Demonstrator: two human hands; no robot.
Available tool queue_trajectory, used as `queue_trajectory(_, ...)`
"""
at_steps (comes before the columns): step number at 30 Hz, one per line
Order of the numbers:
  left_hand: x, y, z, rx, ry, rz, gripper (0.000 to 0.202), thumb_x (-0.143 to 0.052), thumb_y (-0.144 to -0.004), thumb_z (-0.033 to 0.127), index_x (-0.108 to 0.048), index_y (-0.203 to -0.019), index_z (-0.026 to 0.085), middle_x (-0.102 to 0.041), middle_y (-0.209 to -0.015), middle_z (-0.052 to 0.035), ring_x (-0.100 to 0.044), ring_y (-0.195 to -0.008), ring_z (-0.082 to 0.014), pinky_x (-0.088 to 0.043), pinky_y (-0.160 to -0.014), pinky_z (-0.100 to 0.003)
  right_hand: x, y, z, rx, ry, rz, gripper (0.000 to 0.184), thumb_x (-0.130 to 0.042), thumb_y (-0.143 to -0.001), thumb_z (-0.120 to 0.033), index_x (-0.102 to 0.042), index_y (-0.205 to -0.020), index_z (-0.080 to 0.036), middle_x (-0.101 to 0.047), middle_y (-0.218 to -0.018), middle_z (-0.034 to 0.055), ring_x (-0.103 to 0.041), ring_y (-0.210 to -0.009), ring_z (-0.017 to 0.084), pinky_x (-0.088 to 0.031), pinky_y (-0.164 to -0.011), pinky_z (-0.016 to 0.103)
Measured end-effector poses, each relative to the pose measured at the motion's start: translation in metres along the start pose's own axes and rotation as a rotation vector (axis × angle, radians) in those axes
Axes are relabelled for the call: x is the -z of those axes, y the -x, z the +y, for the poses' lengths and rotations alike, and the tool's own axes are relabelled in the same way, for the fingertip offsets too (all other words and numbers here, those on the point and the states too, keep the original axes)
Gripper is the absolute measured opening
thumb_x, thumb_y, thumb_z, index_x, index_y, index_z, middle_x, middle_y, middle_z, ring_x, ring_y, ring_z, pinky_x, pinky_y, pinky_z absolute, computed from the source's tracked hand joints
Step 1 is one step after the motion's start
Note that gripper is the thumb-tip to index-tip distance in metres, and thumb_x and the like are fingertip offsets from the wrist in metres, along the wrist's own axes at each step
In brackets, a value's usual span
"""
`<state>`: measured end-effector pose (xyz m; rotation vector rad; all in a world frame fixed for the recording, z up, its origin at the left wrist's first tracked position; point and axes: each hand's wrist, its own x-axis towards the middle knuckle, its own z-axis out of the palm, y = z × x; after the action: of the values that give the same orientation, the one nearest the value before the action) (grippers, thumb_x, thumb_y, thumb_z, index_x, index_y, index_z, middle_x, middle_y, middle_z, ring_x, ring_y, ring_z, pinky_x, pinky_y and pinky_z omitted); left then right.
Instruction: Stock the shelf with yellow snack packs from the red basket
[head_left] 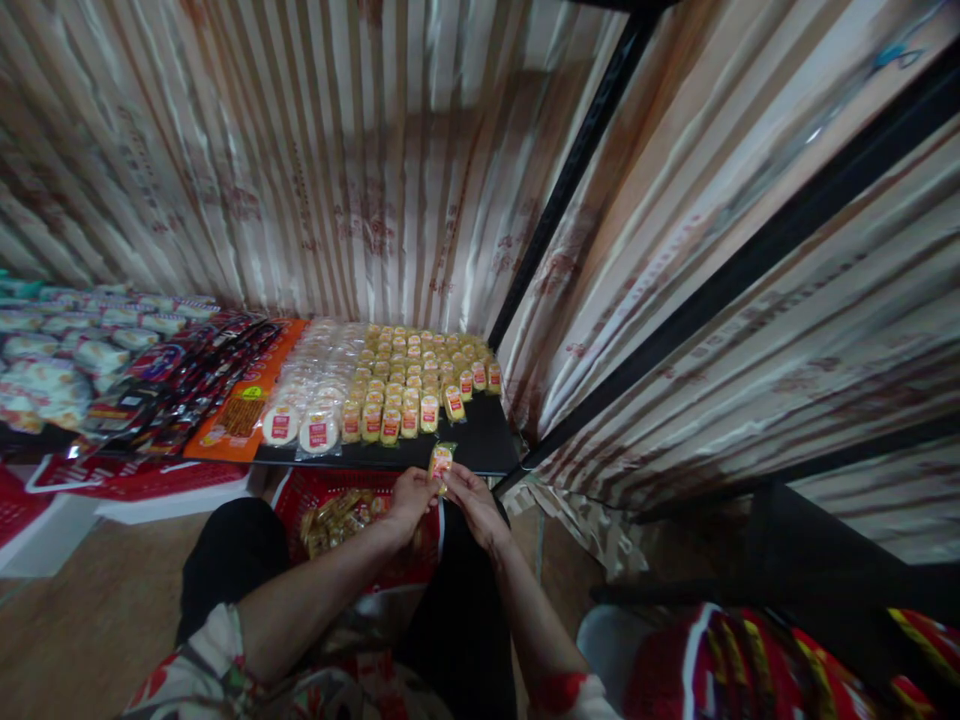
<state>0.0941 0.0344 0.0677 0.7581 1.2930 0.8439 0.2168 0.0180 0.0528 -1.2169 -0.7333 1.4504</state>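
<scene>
Between my two hands is a small yellow wrapped snack packet [440,458] with a red and white label, held upright just in front of the shelf edge. My left hand [409,502] pinches its lower left side. The fingers of my right hand [474,506] close on its lower right side. Rows of similar yellow packets [412,395] stand on the black shelf [476,445] just beyond. Below my hands, a red basket [283,500] holds a pile of loose yellow packets [337,522], partly hidden by my left forearm.
Left of the yellow rows lie round white packets [319,433], an orange bag [234,425], dark red packs [161,395] and pale bags [45,380]. Black posts [577,170] and a striped curtain [360,150] stand behind. Red and yellow packages [750,660] lie at lower right.
</scene>
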Motion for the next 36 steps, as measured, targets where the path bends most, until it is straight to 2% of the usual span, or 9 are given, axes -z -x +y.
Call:
queue_trajectory(9, -0.014, -0.023, 0.001, -0.144, -0.309, 0.053, 0.012, -0.068, -0.075, 0.025, -0.062, -0.081, 0.017, -0.065, -0.068, 0.0013, -0.057, -0.052, -0.0081, -0.043, -0.052, -0.018, 0.000, -0.016, -0.018, 0.097, 0.104, 0.060, 0.042, -0.080, -0.053, -0.037, -0.069, -0.090, -0.020, -0.072, -0.086, 0.0031, -0.065, -0.081, 0.018, -0.046, -0.082, 0.031)
queue_trajectory(15, -0.021, -0.037, 0.006, -0.268, -0.528, 0.099, 0.010, -0.066, -0.077, 0.025, -0.066, -0.083, 0.017, -0.069, -0.080, -0.0033, -0.063, -0.072, -0.0131, -0.046, -0.064, -0.021, 0.005, -0.030, -0.022, 0.153, 0.165, 0.106, 0.044, -0.077, -0.053, -0.042, -0.070, -0.090, -0.019, -0.071, -0.086, 0.0043, -0.063, -0.083, 0.019, -0.046, -0.082, 0.032)
queue_trajectory(19, -0.027, -0.039, 0.011, -0.290, -0.613, 0.140, 0.015, -0.063, -0.078, 0.022, -0.067, -0.091, 0.016, -0.068, -0.086, -0.0053, -0.062, -0.079, -0.0142, -0.044, -0.069, -0.021, 0.010, -0.039, -0.022, 0.175, 0.171, 0.138, 0.046, -0.077, -0.052, -0.045, -0.070, -0.089, -0.019, -0.071, -0.085, 0.0044, -0.062, -0.079, 0.018, -0.047, -0.077, 0.031)
queue_trajectory(21, -0.030, -0.041, 0.013, -0.299, -0.611, 0.157, 0.021, -0.063, -0.077, 0.020, -0.066, -0.097, 0.016, -0.067, -0.084, -0.0041, -0.061, -0.078, -0.0140, -0.043, -0.069, -0.021, 0.012, -0.042, -0.022, 0.173, 0.166, 0.163, 0.048, -0.078, -0.051, -0.045, -0.070, -0.090, -0.019, -0.071, -0.084, 0.0041, -0.062, -0.078, 0.018, -0.048, -0.075, 0.031)
queue_trajectory(24, -0.035, -0.044, 0.014, -0.318, -0.540, 0.180, 0.015, -0.065, -0.074, 0.017, -0.067, -0.089, 0.017, -0.063, -0.076, -0.0021, -0.060, -0.075, -0.0140, -0.042, -0.068, -0.021, 0.016, -0.048, -0.022, 0.177, 0.169, 0.165, 0.048, -0.078, -0.052, -0.045, -0.070, -0.091, -0.020, -0.071, -0.084, 0.0040, -0.062, -0.078, 0.019, -0.048, -0.075, 0.032)
queue_trajectory(27, -0.039, -0.050, 0.013, -0.298, -0.413, 0.176, 0.005, -0.065, -0.072, 0.015, -0.065, -0.076, 0.017, -0.060, -0.071, -0.0003, -0.059, -0.070, -0.0131, -0.043, -0.066, -0.021, 0.024, -0.058, -0.020, 0.199, 0.178, 0.154, 0.048, -0.070, -0.062, -0.053, -0.069, -0.097, -0.020, -0.071, -0.088, 0.0058, -0.063, -0.080, 0.021, -0.049, -0.077, 0.035)
queue_trajectory(29, -0.041, -0.053, 0.013, -0.271, -0.353, 0.176, 0.006, -0.065, -0.072, 0.014, -0.064, -0.075, 0.018, -0.059, -0.069, 0.0009, -0.058, -0.068, -0.0124, -0.044, -0.064, -0.021, 0.031, -0.067, -0.018, 0.245, 0.229, 0.215, 0.049, -0.062, -0.069, -0.056, -0.068, -0.102, -0.020, -0.070, -0.094, 0.0074, -0.063, -0.083, 0.022, -0.050, -0.078, 0.036)
queue_trajectory(33, -0.048, -0.059, 0.016, -0.246, -0.303, 0.210, 0.008, -0.066, -0.069, 0.013, -0.061, -0.073, 0.018, -0.058, -0.071, 0.0018, -0.057, -0.066, -0.0114, -0.046, -0.061, -0.020, 0.042, -0.090, -0.023, 0.427, 0.482, 0.407, 0.042, -0.056, -0.073, -0.045, -0.068, -0.105, -0.020, -0.066, -0.109, 0.0097, -0.060, -0.094, 0.022, -0.047, -0.087, 0.037)
queue_trajectory(36, -0.053, -0.062, 0.016, -0.272, -0.270, 0.249, 0.009, -0.065, -0.069, 0.013, -0.059, -0.073, 0.018, -0.057, -0.072, 0.0023, -0.056, -0.064, -0.0107, -0.046, -0.061, -0.021, 0.042, -0.104, -0.029, 0.490, 0.639, 0.422, 0.043, -0.052, -0.074, -0.036, -0.066, -0.109, -0.017, -0.063, -0.110, 0.0125, -0.060, -0.092, 0.022, -0.046, -0.087, 0.038)
